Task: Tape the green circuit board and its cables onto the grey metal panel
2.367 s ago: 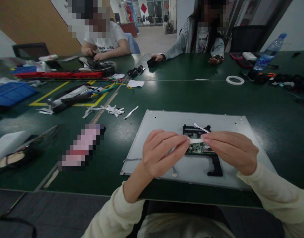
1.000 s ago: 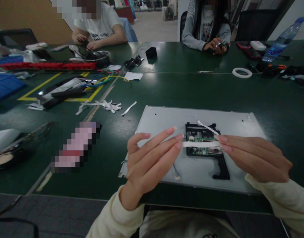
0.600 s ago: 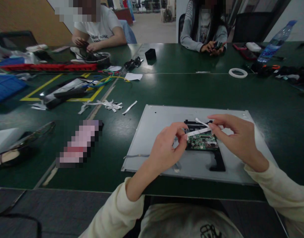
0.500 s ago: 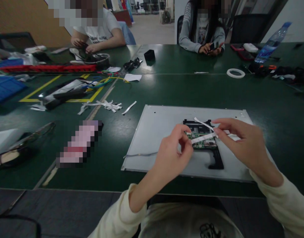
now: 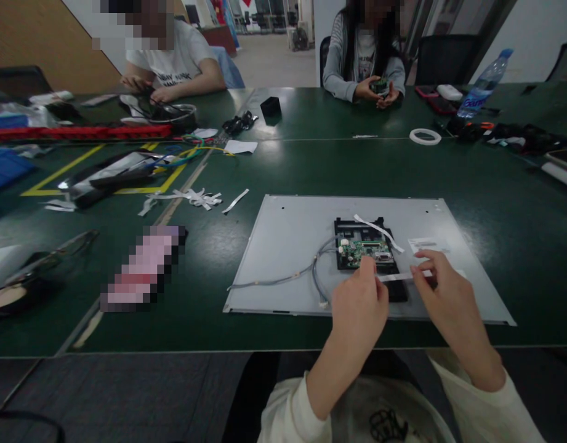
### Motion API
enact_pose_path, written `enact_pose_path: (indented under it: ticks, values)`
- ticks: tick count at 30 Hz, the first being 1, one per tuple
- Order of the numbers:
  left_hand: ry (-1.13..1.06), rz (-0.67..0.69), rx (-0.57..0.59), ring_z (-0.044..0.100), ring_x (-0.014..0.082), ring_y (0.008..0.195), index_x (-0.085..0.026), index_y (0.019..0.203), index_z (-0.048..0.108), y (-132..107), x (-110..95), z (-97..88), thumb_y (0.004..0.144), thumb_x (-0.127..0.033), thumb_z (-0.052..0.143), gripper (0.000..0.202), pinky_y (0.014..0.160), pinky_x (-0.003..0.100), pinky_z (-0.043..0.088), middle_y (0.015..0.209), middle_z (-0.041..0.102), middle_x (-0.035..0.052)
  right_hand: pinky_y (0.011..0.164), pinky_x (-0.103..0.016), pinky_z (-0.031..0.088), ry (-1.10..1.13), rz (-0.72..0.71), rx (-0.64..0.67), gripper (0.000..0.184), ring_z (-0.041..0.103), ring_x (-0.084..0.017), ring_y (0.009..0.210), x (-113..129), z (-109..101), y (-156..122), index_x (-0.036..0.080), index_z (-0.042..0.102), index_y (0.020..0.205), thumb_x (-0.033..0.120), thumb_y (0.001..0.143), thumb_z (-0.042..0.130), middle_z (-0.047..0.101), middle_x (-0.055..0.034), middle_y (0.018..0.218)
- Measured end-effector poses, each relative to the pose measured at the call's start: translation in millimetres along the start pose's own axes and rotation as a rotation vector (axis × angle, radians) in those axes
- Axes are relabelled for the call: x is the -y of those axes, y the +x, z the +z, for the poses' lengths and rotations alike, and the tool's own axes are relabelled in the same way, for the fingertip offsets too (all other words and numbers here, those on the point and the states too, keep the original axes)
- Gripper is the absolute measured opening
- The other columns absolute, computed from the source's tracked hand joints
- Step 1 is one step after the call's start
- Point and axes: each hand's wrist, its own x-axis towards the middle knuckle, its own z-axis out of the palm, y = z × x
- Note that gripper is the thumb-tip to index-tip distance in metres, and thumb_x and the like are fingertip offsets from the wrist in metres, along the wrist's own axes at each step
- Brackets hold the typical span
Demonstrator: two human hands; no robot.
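Note:
A strip of white tape point(image 5: 396, 277) stretches between my two hands, above the near part of the grey panel point(image 5: 274, 252). My left hand point(image 5: 361, 301) is closed on its left end, and the fingers of my right hand point(image 5: 442, 284) pinch it farther right. Just beyond my left hand, a green circuit board point(image 5: 357, 251) sits in a black plastic frame point(image 5: 343, 229) on the panel. Across the frame's upper right lies another white strip point(image 5: 380, 229). A grey cable point(image 5: 283, 282) runs left from the board over the panel. My left hand hides part of the frame.
Left of the panel lie a blurred-out phone point(image 5: 144, 264) and a pile of white strips point(image 5: 195, 198). A white tape roll point(image 5: 425, 136) and a water bottle point(image 5: 484, 86) are farther back. Two people sit across the green table point(image 5: 311, 166), their hands on other items.
Both hands have come nearer to me, bringing the white strip off the board. One strip now rests on the frame, and the cable and frame show more fully. The view has shifted slightly.

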Motion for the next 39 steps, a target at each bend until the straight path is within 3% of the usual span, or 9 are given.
enact_pose_path:
  ticks: [8,13,17,19,21,25,30,35,39]
  values:
    - [0.209,0.031,0.012,0.066,0.021,0.069,-0.019,0.101,0.048,3.4,-6.5,5.2,0.083,-0.013,0.047,0.019,0.051,0.027,0.037,0.076,0.066,0.0025,0.063,-0.03,0.039,-0.154,-0.055,-0.055,0.027,0.055,-0.019,0.071,1.4,13.7,-3.9,0.017,0.054,0.105,0.037,0.089,0.047,0.057,-0.0036,0.077]
    - [0.213,0.028,0.004,0.064,0.0199,0.065,-0.02,0.099,0.05,-0.8,-3.1,-0.2,0.084,-0.015,0.047,0.016,0.051,0.027,0.037,0.071,0.064,0.0008,0.072,-0.035,0.042,-0.208,-0.068,-0.162,0.035,0.053,-0.023,0.084,-0.5,13.9,-6.4,0.014,0.054,0.109,0.041,0.087,0.049,0.057,-0.0108,0.092]
    - [0.205,-0.028,-0.159,0.062,0.0195,0.076,-0.021,0.093,0.051,-10.7,15.2,-25.7,0.087,-0.022,0.049,0.007,0.06,0.028,0.041,0.08,0.063,0.0016,0.085,-0.042,0.043,-0.18,-0.084,-0.197,0.034,0.051,-0.026,0.096,-2.3,10.5,-9.4,0.012,0.054,0.112,0.034,0.087,0.049,0.056,-0.0143,0.102]
    - [0.274,-0.086,-0.276,0.058,0.0223,0.088,-0.02,0.099,0.052,-12.4,31.2,-40.0,0.087,-0.027,0.049,0.014,0.072,0.032,0.044,0.091,0.061,0.005,0.089,-0.043,0.042,-0.156,-0.114,-0.233,0.031,0.051,-0.026,0.1,0.6,7.4,-10.4,0.012,0.055,0.111,0.03,0.087,0.049,0.056,-0.0142,0.104]
    - [0.391,-0.154,-0.318,0.053,0.0277,0.099,-0.017,0.108,0.051,-11.1,47.8,-49.9,0.084,-0.031,0.053,0.028,0.078,0.039,0.043,0.105,0.058,0.0095,0.091,-0.042,0.042,-0.126,-0.16,-0.273,0.026,0.051,-0.025,0.103,8.6,4.0,-11.6,0.013,0.057,0.109,0.026,0.087,0.05,0.057,-0.0129,0.105]
    - [0.515,-0.181,-0.205,0.052,0.0287,0.096,-0.016,0.096,0.055,-4.2,65.9,-55.2,0.084,-0.03,0.049,0.019,0.076,0.041,0.042,0.101,0.057,0.0099,0.093,-0.04,0.043,-0.044,-0.276,-0.27,0.021,0.053,-0.022,0.103,38.0,2.8,-15.1,0.017,0.059,0.105,0.02,0.086,0.051,0.059,-0.0095,0.106]
    - [0.554,-0.148,-0.072,0.055,0.0258,0.088,-0.015,0.084,0.055,3.7,63.6,-61.5,0.084,-0.02,0.043,0.012,0.071,0.036,0.041,0.088,0.059,0.0098,0.095,-0.041,0.044,0.079,-0.431,-0.077,0.025,0.052,-0.021,0.108,70.6,20.6,-16.3,0.018,0.058,0.109,0.013,0.086,0.048,0.058,-0.0096,0.112]
    - [0.332,-0.155,0.095,0.059,0.0197,0.066,-0.017,0.09,0.05,8.5,70.0,-79.3,0.088,-0.019,0.036,0.014,0.057,0.028,0.035,0.069,0.059,0.004,0.095,-0.043,0.045,0.119,-0.477,-0.006,0.029,0.052,-0.022,0.112,75.1,37.3,-15.1,0.019,0.058,0.111,0.011,0.086,0.045,0.058,-0.0097,0.114]
    - [0.098,-0.16,0.107,0.057,0.0155,0.06,-0.019,0.09,0.048,10.8,73.6,-88.6,0.089,-0.022,0.038,0.011,0.055,0.024,0.034,0.066,0.059,0.0003,0.096,-0.042,0.045,0.125,-0.454,0.004,0.028,0.053,-0.021,0.109,75.3,38.7,-13.0,0.018,0.059,0.11,0.011,0.086,0.047,0.06,-0.0086,0.112]
